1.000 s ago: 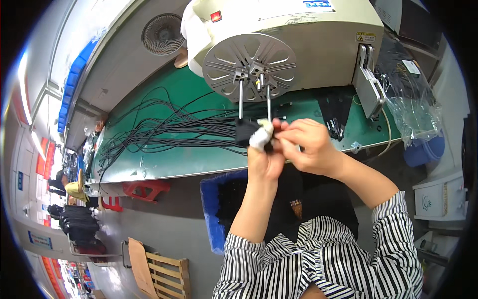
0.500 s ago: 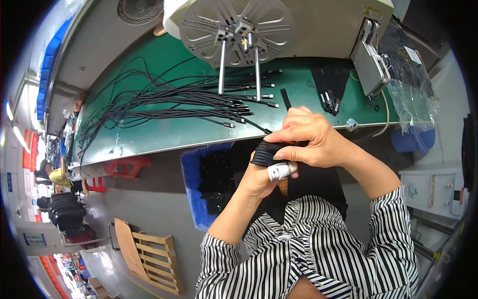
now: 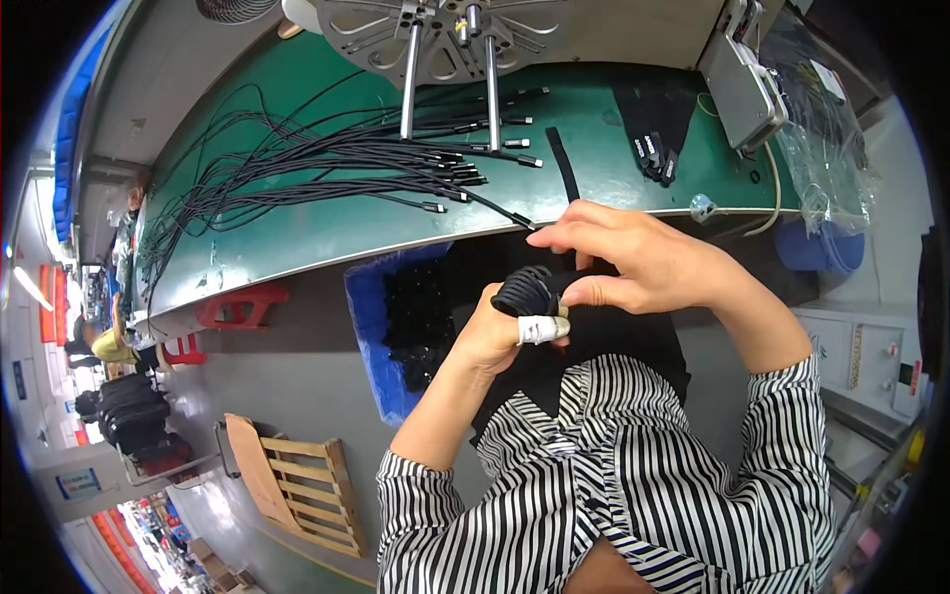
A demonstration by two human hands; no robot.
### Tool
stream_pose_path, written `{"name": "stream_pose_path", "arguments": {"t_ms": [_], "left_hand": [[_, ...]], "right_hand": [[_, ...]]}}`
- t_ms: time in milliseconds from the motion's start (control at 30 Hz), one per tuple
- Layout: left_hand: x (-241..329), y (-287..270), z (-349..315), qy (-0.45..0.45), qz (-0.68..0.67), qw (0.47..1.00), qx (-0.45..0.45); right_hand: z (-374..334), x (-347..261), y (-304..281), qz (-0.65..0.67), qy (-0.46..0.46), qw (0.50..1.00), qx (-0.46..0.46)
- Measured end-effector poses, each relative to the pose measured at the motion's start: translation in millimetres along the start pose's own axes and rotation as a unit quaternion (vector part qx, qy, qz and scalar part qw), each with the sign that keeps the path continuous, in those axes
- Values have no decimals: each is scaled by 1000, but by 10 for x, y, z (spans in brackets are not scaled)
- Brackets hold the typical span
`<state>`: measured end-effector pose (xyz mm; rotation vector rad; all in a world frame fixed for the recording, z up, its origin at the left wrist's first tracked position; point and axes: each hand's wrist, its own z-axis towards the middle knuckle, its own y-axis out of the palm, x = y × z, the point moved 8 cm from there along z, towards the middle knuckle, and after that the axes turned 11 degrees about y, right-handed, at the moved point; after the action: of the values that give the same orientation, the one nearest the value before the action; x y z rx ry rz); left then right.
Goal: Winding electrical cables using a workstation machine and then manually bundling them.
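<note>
Well, L hand [image 3: 490, 337] holds blk coil [image 3: 524, 291]; print [image 3: 649, 150] on straps [image 3: 655, 107] seems blurry.

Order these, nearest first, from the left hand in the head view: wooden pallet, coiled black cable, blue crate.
1. Coiled black cable: held in the left hand.
2. Blue crate: left of the hand.
3. Wooden pallet: farther off, lower left.

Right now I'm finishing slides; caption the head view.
Left hand holds a coiled black cable, right hand open nearby, before a green workbench strewn with cables.
</note>
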<state>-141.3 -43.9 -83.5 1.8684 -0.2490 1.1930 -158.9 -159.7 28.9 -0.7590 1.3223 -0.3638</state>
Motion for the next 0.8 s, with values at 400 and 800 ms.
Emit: {"name": "stream_pose_path", "arguments": {"t_ms": [400, 800], "left_hand": [[-412, 523, -352, -65, 209, 964, -148], [-654, 732, -752, -153, 162, 950, -217]], "right_hand": [[-335, -258, 458, 108, -145, 982, 57], [-536, -379, 493, 179, -171, 959, 135]]}}
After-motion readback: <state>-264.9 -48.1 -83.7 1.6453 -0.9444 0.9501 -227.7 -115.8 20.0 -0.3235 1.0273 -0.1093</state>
